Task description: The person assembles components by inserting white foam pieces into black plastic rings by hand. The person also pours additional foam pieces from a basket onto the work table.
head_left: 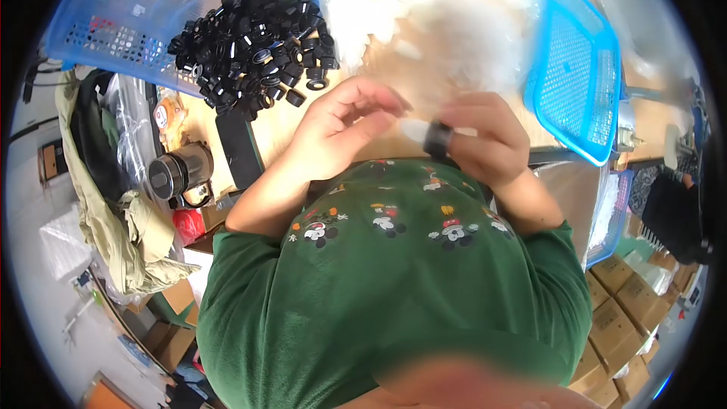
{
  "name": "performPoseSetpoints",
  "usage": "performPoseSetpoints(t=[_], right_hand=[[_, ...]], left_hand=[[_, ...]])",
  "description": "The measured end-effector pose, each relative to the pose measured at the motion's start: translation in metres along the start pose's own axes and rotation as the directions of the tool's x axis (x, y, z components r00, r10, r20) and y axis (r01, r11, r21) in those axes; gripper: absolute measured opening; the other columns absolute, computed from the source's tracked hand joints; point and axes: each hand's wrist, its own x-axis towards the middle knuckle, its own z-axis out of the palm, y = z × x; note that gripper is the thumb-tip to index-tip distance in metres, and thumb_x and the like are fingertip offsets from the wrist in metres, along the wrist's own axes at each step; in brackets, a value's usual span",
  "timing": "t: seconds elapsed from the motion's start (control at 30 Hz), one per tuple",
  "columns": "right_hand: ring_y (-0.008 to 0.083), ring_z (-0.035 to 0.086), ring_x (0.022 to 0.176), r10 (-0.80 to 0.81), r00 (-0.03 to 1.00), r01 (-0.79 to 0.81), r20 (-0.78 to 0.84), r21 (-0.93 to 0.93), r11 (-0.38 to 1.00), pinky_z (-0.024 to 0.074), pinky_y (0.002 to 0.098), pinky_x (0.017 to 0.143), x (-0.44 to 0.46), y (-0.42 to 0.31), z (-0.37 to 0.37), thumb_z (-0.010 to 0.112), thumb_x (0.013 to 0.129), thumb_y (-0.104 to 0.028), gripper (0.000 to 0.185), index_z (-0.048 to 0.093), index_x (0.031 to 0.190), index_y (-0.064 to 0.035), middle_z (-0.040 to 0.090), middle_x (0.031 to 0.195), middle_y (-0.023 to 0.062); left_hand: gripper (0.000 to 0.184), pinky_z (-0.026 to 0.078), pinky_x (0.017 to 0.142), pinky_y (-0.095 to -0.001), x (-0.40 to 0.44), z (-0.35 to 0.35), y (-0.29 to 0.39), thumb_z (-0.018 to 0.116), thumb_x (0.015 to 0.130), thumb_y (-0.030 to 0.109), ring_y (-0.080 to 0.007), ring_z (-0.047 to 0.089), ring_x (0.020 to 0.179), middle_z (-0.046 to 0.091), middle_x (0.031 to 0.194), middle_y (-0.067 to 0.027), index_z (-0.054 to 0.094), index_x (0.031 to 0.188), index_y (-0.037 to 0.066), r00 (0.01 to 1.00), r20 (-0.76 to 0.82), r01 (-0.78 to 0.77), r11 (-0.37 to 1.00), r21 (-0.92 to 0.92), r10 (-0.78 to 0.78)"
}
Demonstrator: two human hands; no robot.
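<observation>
My right hand is closed on a small black cap, held upright or tilted in front of my shirt; blur hides which. A whitish piece shows at the cap's left side, too smeared to name. Facing it from the left, my left hand has its fingers bent and its thumb apart from them, with nothing visible in between. The two hands do not touch. Beyond my left hand lies a large heap of black caps, some with shiny or tan faces.
A blue perforated basket lies behind the caps, and a bright blue basket stands at right. White, overexposed material covers the table's far middle. At left are a dark-lidded jar and hanging clothes. Cardboard boxes are stacked at lower right.
</observation>
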Motion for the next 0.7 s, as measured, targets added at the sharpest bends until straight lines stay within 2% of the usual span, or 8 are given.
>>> performPoseSetpoints(t=[0.1,0.2,0.23,0.33,0.43,0.53,0.63,0.7], right_hand=[[0.0278,0.063,0.080,-0.050,0.998,0.050,-0.044,0.011,0.999,0.0534,0.0323,0.063,-0.005,0.003,0.001,0.071,0.066,-0.004,0.015,0.066,0.080,-0.0034,0.065,0.096,0.0116],[0.0283,0.063,0.079,-0.079,0.996,0.079,-0.029,0.018,0.997,0.0531,0.0322,0.061,-0.005,0.003,0.002,0.070,0.066,-0.005,0.015,0.066,0.080,-0.0030,0.065,0.096,0.0132],[0.0282,0.063,0.079,-0.084,0.996,0.084,-0.014,0.029,0.996,0.0530,0.0319,0.061,-0.004,0.002,0.001,0.070,0.066,-0.005,0.015,0.066,0.080,-0.0028,0.065,0.096,0.0134],[0.0279,0.063,0.079,-0.095,0.995,0.094,0.016,0.045,0.995,0.0527,0.0312,0.061,-0.003,0.002,0.000,0.070,0.066,-0.007,0.015,0.065,0.079,-0.0024,0.065,0.097,0.0139],[0.0274,0.063,0.079,-0.112,0.993,0.111,0.025,0.047,0.993,0.0526,0.0306,0.061,-0.003,0.003,0.000,0.070,0.066,-0.008,0.016,0.066,0.081,-0.0022,0.065,0.097,0.0140],[0.0271,0.063,0.079,-0.125,0.992,0.123,0.034,0.038,0.992,0.0525,0.0302,0.061,-0.002,0.002,0.001,0.070,0.065,-0.008,0.017,0.066,0.081,-0.0020,0.065,0.097,0.0138],[0.0270,0.063,0.080,-0.109,0.993,0.108,0.044,0.018,0.994,0.0524,0.0300,0.061,0.000,0.000,0.000,0.071,0.064,-0.007,0.019,0.066,0.082,-0.0019,0.065,0.096,0.0134],[0.0269,0.063,0.080,-0.099,0.995,0.099,0.035,-0.004,0.995,0.0524,0.0301,0.061,0.002,0.000,0.000,0.072,0.063,-0.006,0.020,0.066,0.082,-0.0018,0.065,0.096,0.0130]], left_hand=[[0.018,0.048,0.084,-0.0271,-0.002,0.005,0.004,0.062,0.084,-0.001,-0.0112,0.060,0.092,0.064,0.100,-0.0057,0.060,0.102,0.001,1.000,0.005,0.029,0.996,-0.089,-0.028],[0.019,0.051,0.076,-0.0267,-0.002,0.010,0.024,0.061,0.083,-0.005,-0.0135,0.063,0.083,0.065,0.094,-0.0091,0.059,0.101,-0.001,0.974,0.026,0.224,0.970,-0.095,-0.223],[0.020,0.053,0.071,-0.0249,-0.002,0.012,0.025,0.065,0.079,-0.006,-0.0120,0.064,0.078,0.066,0.089,-0.0084,0.063,0.099,-0.003,0.968,-0.003,0.246,0.960,-0.136,-0.249],[0.022,0.053,0.071,-0.0245,0.000,0.014,0.028,0.066,0.078,-0.006,-0.0121,0.065,0.078,0.067,0.090,-0.0089,0.064,0.100,-0.002,0.947,0.001,0.319,0.944,-0.087,-0.320],[0.017,0.053,0.068,-0.0231,0.000,0.016,0.031,0.066,0.079,-0.006,-0.0113,0.064,0.075,0.067,0.086,-0.0076,0.064,0.095,-0.002,0.932,-0.017,0.358,0.926,-0.119,-0.363],[0.012,0.052,0.071,-0.0236,-0.001,0.012,0.023,0.066,0.080,-0.005,-0.0112,0.063,0.078,0.066,0.088,-0.0083,0.063,0.091,-0.001,0.941,0.039,0.338,0.936,-0.096,-0.336],[0.008,0.050,0.077,-0.0254,-0.003,0.010,0.013,0.065,0.082,-0.003,-0.0120,0.061,0.085,0.065,0.092,-0.0096,0.061,0.088,0.000,0.983,0.029,0.181,0.975,-0.125,-0.179],[0.007,0.048,0.082,-0.0268,-0.004,0.007,0.006,0.063,0.083,-0.003,-0.0133,0.060,0.091,0.064,0.096,-0.0107,0.060,0.089,0.001,0.988,0.032,0.152,0.971,-0.186,-0.149]])
